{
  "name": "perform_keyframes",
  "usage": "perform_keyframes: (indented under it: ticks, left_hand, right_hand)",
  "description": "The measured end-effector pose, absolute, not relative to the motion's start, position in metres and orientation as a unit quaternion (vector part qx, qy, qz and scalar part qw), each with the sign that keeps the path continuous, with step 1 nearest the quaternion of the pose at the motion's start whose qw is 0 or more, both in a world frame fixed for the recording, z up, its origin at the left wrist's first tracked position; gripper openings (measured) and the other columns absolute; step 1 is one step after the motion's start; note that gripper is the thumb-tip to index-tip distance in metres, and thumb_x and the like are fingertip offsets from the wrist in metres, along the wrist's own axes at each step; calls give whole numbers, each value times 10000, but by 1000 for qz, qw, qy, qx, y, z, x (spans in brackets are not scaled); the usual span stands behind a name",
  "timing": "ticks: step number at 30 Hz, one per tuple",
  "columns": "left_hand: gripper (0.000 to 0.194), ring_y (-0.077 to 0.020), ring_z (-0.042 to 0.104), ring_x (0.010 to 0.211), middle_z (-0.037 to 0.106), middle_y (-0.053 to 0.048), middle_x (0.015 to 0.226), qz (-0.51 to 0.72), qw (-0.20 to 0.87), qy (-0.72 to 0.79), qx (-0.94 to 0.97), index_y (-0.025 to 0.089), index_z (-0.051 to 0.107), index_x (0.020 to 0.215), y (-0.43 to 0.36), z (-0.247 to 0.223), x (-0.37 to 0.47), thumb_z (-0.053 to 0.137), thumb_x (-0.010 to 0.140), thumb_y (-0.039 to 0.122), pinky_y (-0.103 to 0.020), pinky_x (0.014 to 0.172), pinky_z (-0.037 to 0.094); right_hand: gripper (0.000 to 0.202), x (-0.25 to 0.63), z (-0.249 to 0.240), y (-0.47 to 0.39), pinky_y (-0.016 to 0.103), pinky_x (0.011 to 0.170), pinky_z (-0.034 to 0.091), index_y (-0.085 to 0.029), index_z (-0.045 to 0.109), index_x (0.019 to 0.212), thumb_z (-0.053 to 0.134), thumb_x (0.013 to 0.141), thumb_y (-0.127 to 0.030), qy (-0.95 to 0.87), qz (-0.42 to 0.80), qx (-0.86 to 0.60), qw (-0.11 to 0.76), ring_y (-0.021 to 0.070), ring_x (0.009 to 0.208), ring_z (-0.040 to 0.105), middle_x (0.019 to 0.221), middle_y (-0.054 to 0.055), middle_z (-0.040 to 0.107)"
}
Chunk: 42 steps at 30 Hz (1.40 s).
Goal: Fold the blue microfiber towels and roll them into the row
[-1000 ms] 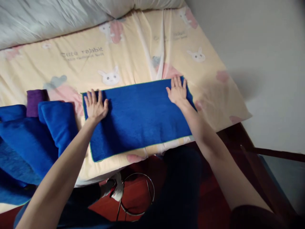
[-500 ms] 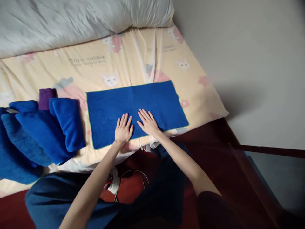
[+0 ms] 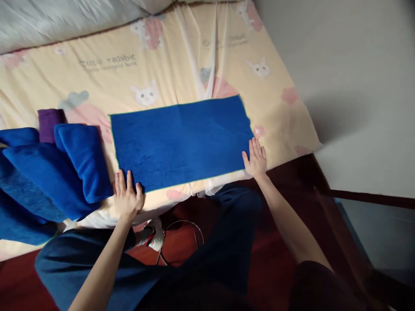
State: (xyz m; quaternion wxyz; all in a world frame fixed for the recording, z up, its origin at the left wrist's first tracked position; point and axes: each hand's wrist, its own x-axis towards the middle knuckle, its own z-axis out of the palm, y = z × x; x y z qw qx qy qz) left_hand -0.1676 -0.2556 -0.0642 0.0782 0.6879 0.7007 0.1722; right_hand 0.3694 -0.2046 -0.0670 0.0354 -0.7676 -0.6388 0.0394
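Observation:
A blue towel (image 3: 181,142) with a thin green edge lies spread flat on the bed, a wide rectangle. At its near left corner rests my left hand (image 3: 126,196), fingers stretched out, partly on the towel and partly on the sheet. My right hand (image 3: 255,160) lies flat over the near right corner, its fingers extended along the short edge. Neither hand grips anything. Left of the towel, close to my left hand, are several folded blue towels (image 3: 82,160) overlapping one another, with a rolled or folded purple towel (image 3: 50,124) behind them.
The bed has a pale yellow sheet (image 3: 106,86) with rabbit prints. A grey-white bundled quilt (image 3: 65,21) lies along the far side. At the right stands a plain wall (image 3: 356,65). Below the bed edge are my knees, the dark red floor (image 3: 181,246) and a thin cable (image 3: 194,223).
Both hands have slid apart from the towel's middle, the left to the near left corner and the right to the near right corner. The camera view has tilted slightly downward.

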Motion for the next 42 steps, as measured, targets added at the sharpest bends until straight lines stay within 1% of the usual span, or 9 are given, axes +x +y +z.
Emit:
perform_keyframes:
  ticks: [4,10,13,18,27,31,34,37,42]
  left_hand:
    - [668,-319,146,1643,193,-165,1757,174,69,702,688,94,363,1662,-256,-57,-165,388,1078,418,-517,1336,163]
    - [682,-337,140,1643,183,-200,1750,179,69,696,692,73,346,1663,-265,-51,-166,368,1065,399,-561,1324,167]
    - [694,-339,123,1645,164,-194,1756,184,71,693,693,79,326,1672,-270,-53,-164,379,1052,385,-568,1322,165]
    - [697,-349,122,1644,153,-179,1763,188,74,693,692,101,306,1684,-272,-55,-162,400,1042,357,-580,1321,173]
    - [693,-360,178,1631,176,-137,1766,190,67,704,681,157,306,1691,-268,-63,-163,420,1039,364,-583,1306,210]
    - [695,-350,174,1633,178,-126,1768,186,69,701,685,166,310,1691,-268,-63,-164,423,1036,369,-569,1307,209]
    - [683,-339,178,1634,198,-146,1760,197,64,701,682,136,347,1675,-272,-59,-164,415,1039,377,-554,1307,212]
    - [678,-329,181,1634,219,-172,1748,208,60,701,680,97,380,1655,-277,-54,-162,392,1044,391,-549,1307,211]
    - [683,-314,164,1640,227,-203,1737,204,77,711,669,59,407,1632,-274,-46,-163,349,1036,387,-558,1306,196]
  right_hand:
    - [747,367,-68,-205,454,1362,90,-155,134,1728,154,1072,-513,-648,42,-758,67,224,1655,171,1780,66,144]
    - [710,340,-47,-177,537,1345,9,-67,381,1648,273,1049,-433,-657,44,-740,136,321,1636,230,1717,206,292]
    - [701,287,-30,-146,552,1356,51,-19,312,1660,297,1069,-396,-711,55,-685,146,299,1653,167,1755,161,215]
    - [666,221,-33,-93,456,1368,90,-80,303,1676,336,1095,-402,-784,112,-600,114,217,1653,172,1765,97,226]
    - [696,375,-61,-65,472,1358,82,-64,175,1702,225,1110,-427,-653,103,-749,49,211,1663,114,1783,115,138]
    - [699,382,-49,-57,515,1350,44,-36,174,1696,211,1102,-404,-627,106,-772,19,228,1665,97,1778,150,130]
    - [697,345,-33,-84,591,1330,8,-5,255,1670,266,1088,-389,-635,79,-767,43,288,1666,70,1765,187,162]
    - [681,288,-23,-164,637,1320,82,-68,281,1678,276,1087,-406,-668,53,-729,144,294,1666,80,1768,168,163]
    - [642,198,-37,-324,618,1278,330,-162,459,1613,423,1031,-432,-639,160,-700,277,338,1580,372,1670,170,422]
